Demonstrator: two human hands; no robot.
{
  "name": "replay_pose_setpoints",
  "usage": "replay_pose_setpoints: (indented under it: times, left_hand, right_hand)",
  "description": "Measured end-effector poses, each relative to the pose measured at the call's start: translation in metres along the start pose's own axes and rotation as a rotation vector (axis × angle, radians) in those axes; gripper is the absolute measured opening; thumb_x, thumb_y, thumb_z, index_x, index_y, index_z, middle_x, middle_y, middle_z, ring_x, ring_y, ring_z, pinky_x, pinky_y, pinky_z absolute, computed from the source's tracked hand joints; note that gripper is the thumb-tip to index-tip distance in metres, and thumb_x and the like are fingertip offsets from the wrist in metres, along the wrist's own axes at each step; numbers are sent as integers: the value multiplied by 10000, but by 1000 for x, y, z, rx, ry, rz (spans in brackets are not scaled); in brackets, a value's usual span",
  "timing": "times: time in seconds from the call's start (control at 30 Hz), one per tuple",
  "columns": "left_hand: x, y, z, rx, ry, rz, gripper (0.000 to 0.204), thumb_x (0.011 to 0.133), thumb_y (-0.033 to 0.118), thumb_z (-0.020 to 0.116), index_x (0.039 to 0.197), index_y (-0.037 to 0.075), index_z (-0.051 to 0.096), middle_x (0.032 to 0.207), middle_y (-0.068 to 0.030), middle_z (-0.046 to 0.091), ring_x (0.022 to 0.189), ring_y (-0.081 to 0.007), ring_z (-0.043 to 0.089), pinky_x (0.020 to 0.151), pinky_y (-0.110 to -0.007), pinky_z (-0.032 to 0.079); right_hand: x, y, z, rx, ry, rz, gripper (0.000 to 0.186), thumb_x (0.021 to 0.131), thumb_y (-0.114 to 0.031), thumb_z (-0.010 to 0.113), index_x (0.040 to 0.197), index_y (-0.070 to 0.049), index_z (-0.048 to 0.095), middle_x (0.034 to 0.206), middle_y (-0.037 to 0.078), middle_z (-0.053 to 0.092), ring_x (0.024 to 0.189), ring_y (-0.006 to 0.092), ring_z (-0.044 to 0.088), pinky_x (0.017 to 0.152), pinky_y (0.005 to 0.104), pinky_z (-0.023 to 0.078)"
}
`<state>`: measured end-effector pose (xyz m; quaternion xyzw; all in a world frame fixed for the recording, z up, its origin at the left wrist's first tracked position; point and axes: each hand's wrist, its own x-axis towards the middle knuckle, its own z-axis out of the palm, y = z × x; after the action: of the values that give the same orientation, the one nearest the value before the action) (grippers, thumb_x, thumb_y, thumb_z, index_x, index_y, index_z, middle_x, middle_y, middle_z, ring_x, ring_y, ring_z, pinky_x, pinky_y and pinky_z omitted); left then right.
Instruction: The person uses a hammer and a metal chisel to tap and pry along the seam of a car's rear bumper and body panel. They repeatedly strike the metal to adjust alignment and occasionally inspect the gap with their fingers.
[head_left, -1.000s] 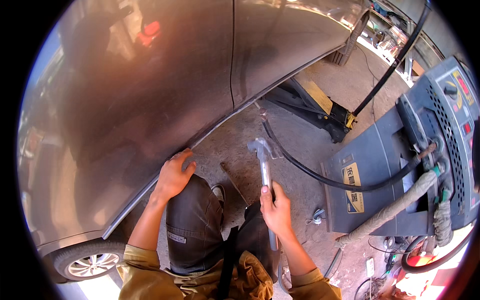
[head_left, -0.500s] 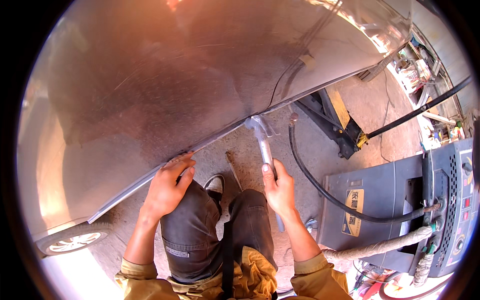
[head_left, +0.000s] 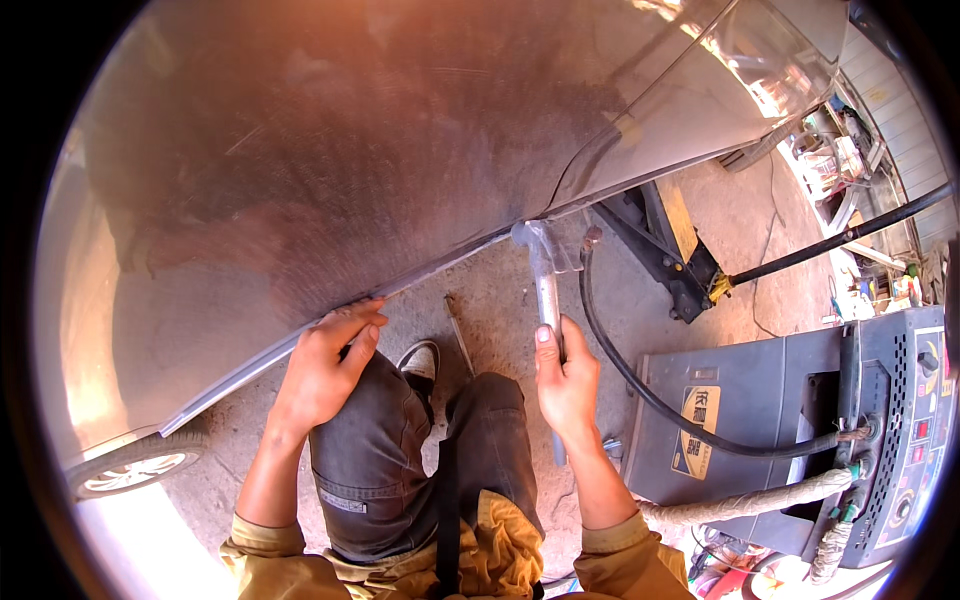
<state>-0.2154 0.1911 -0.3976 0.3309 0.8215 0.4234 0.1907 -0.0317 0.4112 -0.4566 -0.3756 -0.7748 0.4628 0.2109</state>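
Hammer is gripped in the right hand, head at 1 o'clock by the lower edge of the car panel (contact unclear). Left hand, fingers loose, lies along it at 8 o'clock; what's done or left, I can't tell.

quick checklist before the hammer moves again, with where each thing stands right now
1. Hammer gripped: ok, the right hand is closed around its handle.
2. Left hand away from the hammer head: ok, it is at the lower edge of the car, well to the left.
3. Hands gloved: not ok, both are bare.
4. Hammer head touching the car's edge: cannot tell, it is right by it, but contact is unclear.
5. Black cable well away from the hammer: not ok, its end is close by on the right.
6. Jack bearing the car's weight: cannot tell, its far end is hidden.
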Motion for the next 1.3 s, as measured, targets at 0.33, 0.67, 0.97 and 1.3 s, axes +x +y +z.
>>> replay_pose_setpoints:
  times: [0.33, 0.67, 0.97, 1.3]
  left_hand:
    - [2, 1, 1, 69, -42, 67, 289, 959, 165, 612, 1135, -56, 671, 1304, -210, 637, 1253, -353, 583, 1054, -403, 444]
    - [66, 39, 66, 685, -234, 469, 449, 901, 224, 690, 1266, -23, 605, 1466, -231, 486, 1338, -388, 476, 1073, -452, 446]
    - [119, 48, 145, 1013, -76, 743, 437, 878, 254, 679, 1218, -17, 636, 1466, -239, 486, 1299, -353, 465, 988, -476, 459]
    - [100, 47, 110, 931, -229, 557, 342, 926, 221, 659, 1138, -47, 677, 1338, -224, 612, 1220, -372, 566, 998, -444, 493]
  right_hand:
    - [-8, 9, 6, 189, 48, 146, 351, 1037, -338, 574, 1152, -9, 613, 655, 48, 543, 603, 115, 512, 578, 319, 451]
    - [-99, 59, 52, 494, 205, 298, 247, 1045, -288, 570, 1035, -41, 568, 671, -35, 471, 532, 36, 422, 466, 216, 346]
    - [-187, 104, 75, 626, 298, 666, 317, 1029, -306, 562, 985, 7, 587, 660, 115, 552, 569, 192, 558, 549, 370, 456]
    - [-206, 94, 58, 1129, 426, 809, 298, 1043, -296, 556, 1132, -11, 552, 674, -20, 502, 496, 48, 448, 432, 239, 365]
